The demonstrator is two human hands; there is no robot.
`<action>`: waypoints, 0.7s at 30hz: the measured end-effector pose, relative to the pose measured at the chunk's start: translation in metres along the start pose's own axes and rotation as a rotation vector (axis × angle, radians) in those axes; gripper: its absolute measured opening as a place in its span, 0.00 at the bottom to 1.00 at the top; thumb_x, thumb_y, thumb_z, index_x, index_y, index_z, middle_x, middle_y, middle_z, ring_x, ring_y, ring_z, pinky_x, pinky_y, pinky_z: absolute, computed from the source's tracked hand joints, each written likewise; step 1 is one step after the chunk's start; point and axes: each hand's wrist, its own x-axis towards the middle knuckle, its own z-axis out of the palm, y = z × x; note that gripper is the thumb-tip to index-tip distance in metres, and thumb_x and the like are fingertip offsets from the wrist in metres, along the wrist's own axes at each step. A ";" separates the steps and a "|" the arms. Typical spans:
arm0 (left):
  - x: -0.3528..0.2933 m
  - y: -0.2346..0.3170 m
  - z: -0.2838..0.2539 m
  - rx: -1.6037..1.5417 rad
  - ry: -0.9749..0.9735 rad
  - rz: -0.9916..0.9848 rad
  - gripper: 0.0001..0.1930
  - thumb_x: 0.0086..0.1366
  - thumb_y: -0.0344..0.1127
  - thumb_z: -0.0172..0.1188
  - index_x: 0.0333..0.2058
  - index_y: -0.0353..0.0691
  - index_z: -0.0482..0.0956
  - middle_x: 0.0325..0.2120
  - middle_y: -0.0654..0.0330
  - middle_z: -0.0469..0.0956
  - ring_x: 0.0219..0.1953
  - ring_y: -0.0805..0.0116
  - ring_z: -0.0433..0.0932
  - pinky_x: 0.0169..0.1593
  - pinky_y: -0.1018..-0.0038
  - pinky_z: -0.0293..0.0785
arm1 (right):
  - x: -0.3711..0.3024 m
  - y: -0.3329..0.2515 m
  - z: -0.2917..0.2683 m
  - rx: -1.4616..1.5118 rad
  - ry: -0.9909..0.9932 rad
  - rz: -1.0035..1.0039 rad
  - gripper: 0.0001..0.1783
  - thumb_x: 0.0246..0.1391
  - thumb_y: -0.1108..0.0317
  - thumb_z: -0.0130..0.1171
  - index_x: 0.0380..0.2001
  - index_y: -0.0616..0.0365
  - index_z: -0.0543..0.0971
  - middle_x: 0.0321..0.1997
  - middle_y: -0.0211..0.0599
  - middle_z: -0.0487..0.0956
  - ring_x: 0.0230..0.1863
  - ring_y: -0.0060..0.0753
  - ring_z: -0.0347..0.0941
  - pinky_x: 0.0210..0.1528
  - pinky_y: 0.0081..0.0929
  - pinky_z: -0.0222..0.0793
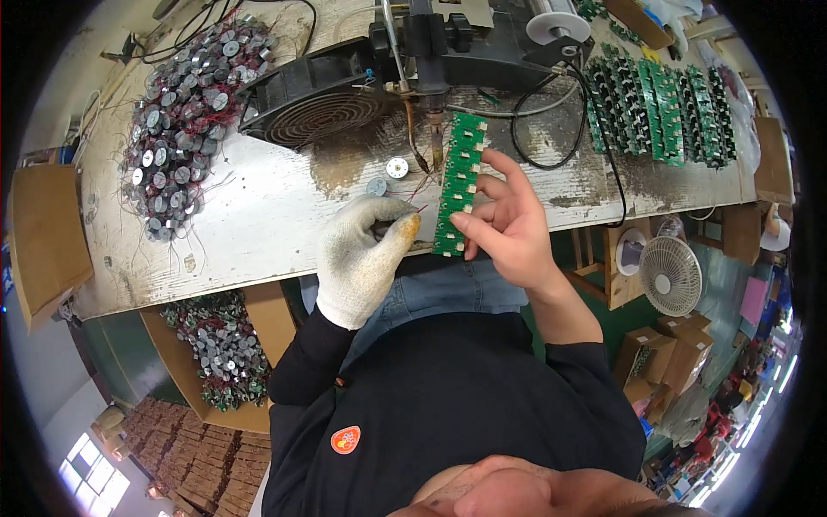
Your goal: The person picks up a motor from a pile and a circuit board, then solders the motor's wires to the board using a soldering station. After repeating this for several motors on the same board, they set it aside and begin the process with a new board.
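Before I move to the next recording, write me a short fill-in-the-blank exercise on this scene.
1. The right hand holds a circuit board whose main colour is ____.
2. The left hand wears a white ____.
3. The pile of round metal parts lies toward the ____ end of the table.

Missing words: green; glove; left.

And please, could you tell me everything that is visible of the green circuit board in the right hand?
The circuit board is a long, narrow, flat green strip, with small pale parts repeated along its length, mostly near its right edge. It looks stiff and straight. It points away from the person, far end leaning slightly right, near end reaching the table's front edge in this view. The bare right hand grips its right side, thumb on the face. Printed details are too small to tell.
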 end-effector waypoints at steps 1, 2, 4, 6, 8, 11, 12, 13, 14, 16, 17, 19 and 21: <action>0.002 0.002 0.001 -0.002 -0.004 -0.001 0.06 0.57 0.29 0.61 0.32 0.32 0.80 0.27 0.57 0.77 0.28 0.71 0.75 0.34 0.77 0.70 | 0.001 0.001 0.000 0.003 0.009 -0.015 0.37 0.52 0.82 0.57 0.63 0.62 0.52 0.47 0.46 0.73 0.26 0.20 0.73 0.21 0.15 0.70; 0.003 0.003 0.002 0.048 -0.015 0.059 0.06 0.57 0.29 0.62 0.32 0.32 0.80 0.28 0.57 0.77 0.28 0.70 0.75 0.34 0.77 0.70 | 0.002 0.002 -0.001 0.007 0.018 -0.030 0.37 0.53 0.84 0.55 0.63 0.63 0.52 0.48 0.48 0.73 0.26 0.21 0.73 0.21 0.15 0.70; 0.005 0.005 0.005 0.098 -0.027 0.119 0.06 0.57 0.29 0.62 0.32 0.33 0.80 0.28 0.57 0.76 0.28 0.70 0.75 0.34 0.77 0.70 | 0.005 0.001 -0.001 0.006 0.018 -0.017 0.37 0.54 0.81 0.56 0.63 0.62 0.52 0.47 0.46 0.72 0.26 0.20 0.73 0.21 0.15 0.69; 0.006 0.007 0.007 0.176 -0.060 0.179 0.06 0.57 0.29 0.63 0.32 0.34 0.81 0.28 0.57 0.76 0.28 0.68 0.75 0.33 0.76 0.70 | 0.006 0.001 -0.001 0.005 0.019 -0.004 0.37 0.55 0.78 0.58 0.64 0.60 0.52 0.46 0.44 0.71 0.27 0.19 0.72 0.21 0.15 0.68; 0.006 0.009 0.010 0.163 -0.064 0.175 0.06 0.56 0.29 0.63 0.32 0.34 0.81 0.28 0.56 0.76 0.28 0.68 0.75 0.33 0.76 0.70 | 0.006 0.003 -0.002 0.001 0.011 -0.004 0.37 0.55 0.77 0.58 0.64 0.60 0.52 0.46 0.44 0.71 0.26 0.18 0.71 0.21 0.14 0.67; 0.007 0.010 0.010 0.170 -0.075 0.174 0.06 0.56 0.29 0.63 0.32 0.34 0.81 0.28 0.56 0.76 0.28 0.67 0.75 0.32 0.75 0.70 | 0.006 0.002 -0.002 0.002 0.007 -0.009 0.36 0.55 0.77 0.58 0.64 0.60 0.53 0.46 0.43 0.72 0.26 0.18 0.70 0.21 0.14 0.66; 0.008 0.010 0.010 0.191 -0.080 0.176 0.06 0.56 0.29 0.64 0.32 0.34 0.81 0.27 0.56 0.76 0.28 0.67 0.75 0.32 0.75 0.70 | 0.006 0.002 -0.002 0.005 0.006 -0.008 0.36 0.55 0.77 0.58 0.64 0.60 0.53 0.46 0.43 0.72 0.26 0.18 0.70 0.21 0.14 0.66; 0.008 0.010 0.010 0.194 -0.080 0.174 0.06 0.56 0.29 0.64 0.32 0.34 0.81 0.27 0.56 0.76 0.28 0.67 0.75 0.32 0.75 0.70 | 0.007 0.002 -0.002 0.007 0.003 -0.010 0.36 0.55 0.77 0.58 0.64 0.60 0.53 0.46 0.43 0.72 0.26 0.18 0.70 0.21 0.14 0.66; 0.008 0.009 0.010 0.198 -0.077 0.174 0.06 0.56 0.29 0.64 0.32 0.34 0.81 0.27 0.56 0.76 0.28 0.66 0.75 0.32 0.75 0.70 | 0.007 0.002 -0.002 0.008 -0.001 -0.012 0.36 0.55 0.77 0.57 0.64 0.60 0.53 0.46 0.43 0.72 0.26 0.17 0.70 0.21 0.14 0.66; 0.008 0.010 0.010 0.201 -0.076 0.175 0.06 0.55 0.30 0.64 0.32 0.34 0.81 0.27 0.56 0.76 0.27 0.66 0.75 0.32 0.75 0.70 | 0.007 0.002 -0.002 0.013 -0.002 -0.010 0.36 0.55 0.77 0.57 0.64 0.60 0.53 0.46 0.43 0.72 0.26 0.17 0.70 0.20 0.14 0.66; 0.008 0.011 0.011 0.203 -0.077 0.177 0.06 0.55 0.29 0.64 0.32 0.35 0.81 0.27 0.56 0.76 0.27 0.65 0.76 0.32 0.74 0.70 | 0.007 0.002 -0.002 0.016 -0.003 -0.008 0.36 0.55 0.78 0.57 0.64 0.60 0.53 0.46 0.43 0.72 0.26 0.17 0.70 0.20 0.14 0.65; 0.008 0.012 0.011 0.205 -0.078 0.178 0.06 0.55 0.29 0.64 0.32 0.35 0.82 0.26 0.56 0.76 0.27 0.64 0.76 0.32 0.73 0.70 | 0.007 0.003 -0.003 0.015 -0.002 -0.011 0.36 0.55 0.78 0.57 0.64 0.60 0.53 0.46 0.43 0.72 0.26 0.17 0.70 0.20 0.14 0.65; 0.009 0.011 0.011 0.228 -0.095 0.232 0.06 0.54 0.29 0.64 0.31 0.36 0.82 0.26 0.55 0.76 0.28 0.61 0.76 0.32 0.71 0.70 | 0.007 0.003 -0.003 0.014 -0.003 -0.013 0.36 0.55 0.78 0.57 0.64 0.60 0.53 0.46 0.43 0.72 0.26 0.17 0.70 0.20 0.13 0.65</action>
